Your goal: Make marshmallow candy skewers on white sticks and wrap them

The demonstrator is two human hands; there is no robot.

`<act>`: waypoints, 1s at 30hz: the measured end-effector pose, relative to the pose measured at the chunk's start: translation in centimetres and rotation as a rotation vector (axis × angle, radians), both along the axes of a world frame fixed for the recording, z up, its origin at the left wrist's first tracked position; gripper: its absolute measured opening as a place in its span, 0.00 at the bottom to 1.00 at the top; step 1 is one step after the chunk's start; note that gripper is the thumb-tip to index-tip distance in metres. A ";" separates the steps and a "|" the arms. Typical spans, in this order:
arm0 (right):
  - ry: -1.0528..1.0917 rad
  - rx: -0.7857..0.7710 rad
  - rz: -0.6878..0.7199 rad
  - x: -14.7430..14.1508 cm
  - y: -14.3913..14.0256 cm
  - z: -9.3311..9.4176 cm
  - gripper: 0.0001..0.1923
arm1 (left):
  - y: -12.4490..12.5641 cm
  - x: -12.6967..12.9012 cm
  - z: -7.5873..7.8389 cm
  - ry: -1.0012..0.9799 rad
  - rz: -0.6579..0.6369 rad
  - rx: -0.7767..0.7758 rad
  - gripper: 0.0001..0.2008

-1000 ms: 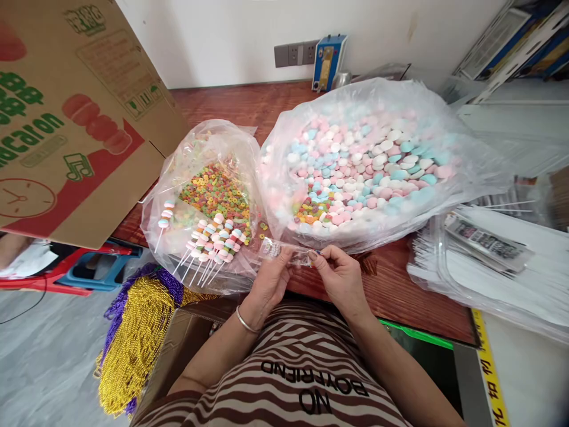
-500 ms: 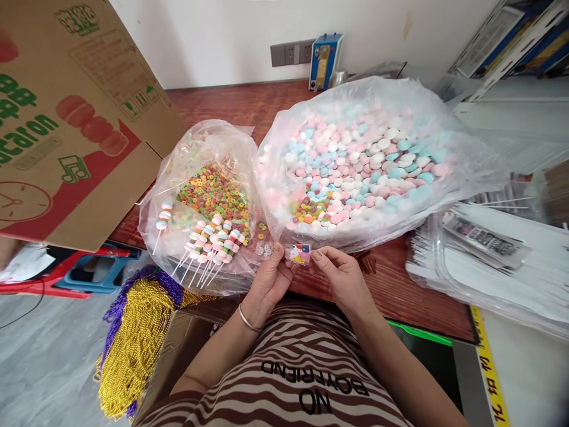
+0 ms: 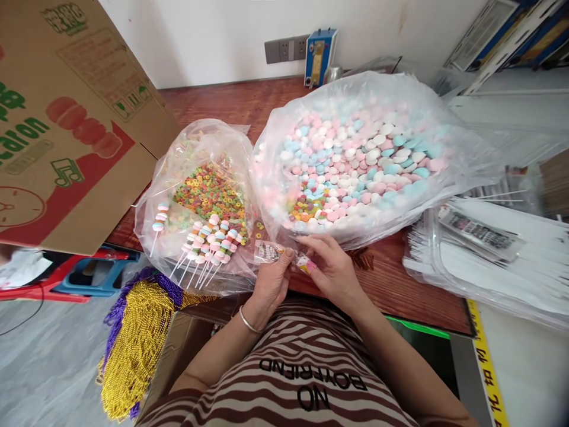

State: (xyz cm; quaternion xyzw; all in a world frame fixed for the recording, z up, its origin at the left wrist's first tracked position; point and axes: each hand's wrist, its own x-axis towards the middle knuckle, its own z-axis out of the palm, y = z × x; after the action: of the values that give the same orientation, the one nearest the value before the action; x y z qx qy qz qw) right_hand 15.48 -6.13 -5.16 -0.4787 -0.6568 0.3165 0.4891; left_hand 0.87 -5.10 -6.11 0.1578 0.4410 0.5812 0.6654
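Note:
My left hand (image 3: 272, 283) pinches a small clear printed plastic bag (image 3: 265, 252) between thumb and fingers. One end of the bag sticks out to the left. Its pink and yellow end lies against the thumb of my right hand (image 3: 336, 274), whose fingers bend over it. Left of my hands, candy skewers (image 3: 212, 240) on white sticks lie in a row on an open clear bag of colourful ring candies (image 3: 213, 190). Just beyond my hands is a large clear bag of pink, white and blue button-shaped candies (image 3: 355, 154), with some ring candies at its near side.
A cardboard carton (image 3: 84, 130) stands at the left. White sticks (image 3: 489, 267) in clear plastic lie at the right. A blue device (image 3: 320, 57) stands by the wall. Gold and purple bead strings (image 3: 137, 338) hang at lower left.
My right hand has moved in closer to the left, its fingers now curling over the bag. The bag has turned, and its clear end shows more to the left of my left thumb.

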 end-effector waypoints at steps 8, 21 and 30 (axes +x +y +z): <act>-0.105 0.118 0.006 0.4 0.3 0.0 0.10 | -0.2 -0.9 0.2 0.207 -0.144 0.075 0.20; -0.218 0.229 0.026 -1.7 1.1 2.2 0.09 | 0.5 -2.4 -0.2 -0.024 -0.054 -0.025 0.23; -0.033 0.237 0.069 -6.9 4.1 6.2 0.06 | 1.0 -8.7 1.6 -0.414 0.160 0.177 0.18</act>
State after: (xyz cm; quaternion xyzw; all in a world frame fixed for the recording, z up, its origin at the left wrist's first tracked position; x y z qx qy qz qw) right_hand 8.57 -2.04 1.02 -0.3997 -0.7136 0.2456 0.5202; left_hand -7.84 -4.06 -4.51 0.0575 0.2536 0.6886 0.6769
